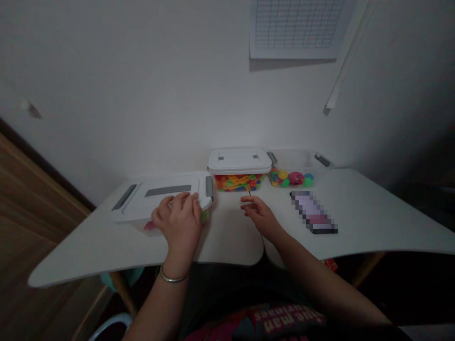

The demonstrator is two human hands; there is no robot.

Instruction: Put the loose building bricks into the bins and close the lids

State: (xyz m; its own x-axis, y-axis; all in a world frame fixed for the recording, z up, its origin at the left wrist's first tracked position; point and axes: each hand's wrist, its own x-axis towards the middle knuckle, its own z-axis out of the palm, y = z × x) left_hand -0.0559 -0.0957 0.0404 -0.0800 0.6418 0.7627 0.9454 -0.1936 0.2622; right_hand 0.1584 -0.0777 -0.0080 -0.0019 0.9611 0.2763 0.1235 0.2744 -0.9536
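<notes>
A clear storage box with a white lid (133,206) and grey side latches stands on the left table, with pink and green items inside. My left hand (179,218), with a bangle at its wrist, rests on the lid's front edge; its fingers are slightly bent and apart. Over the seam between the tables hovers my right hand (261,215), fingers loosely spread, holding nothing. Just behind it is a second clear box (240,182) of colourful plastic blocks, with white lids (240,160) stacked on top. The undersides of my left fingers are hidden.
At the back right stands a lidless clear box (296,161) with colourful balls (295,178). A phone (313,212) lies on the right white table (369,213). The wall (142,94) rises directly behind; a gridded paper (298,28) hangs there.
</notes>
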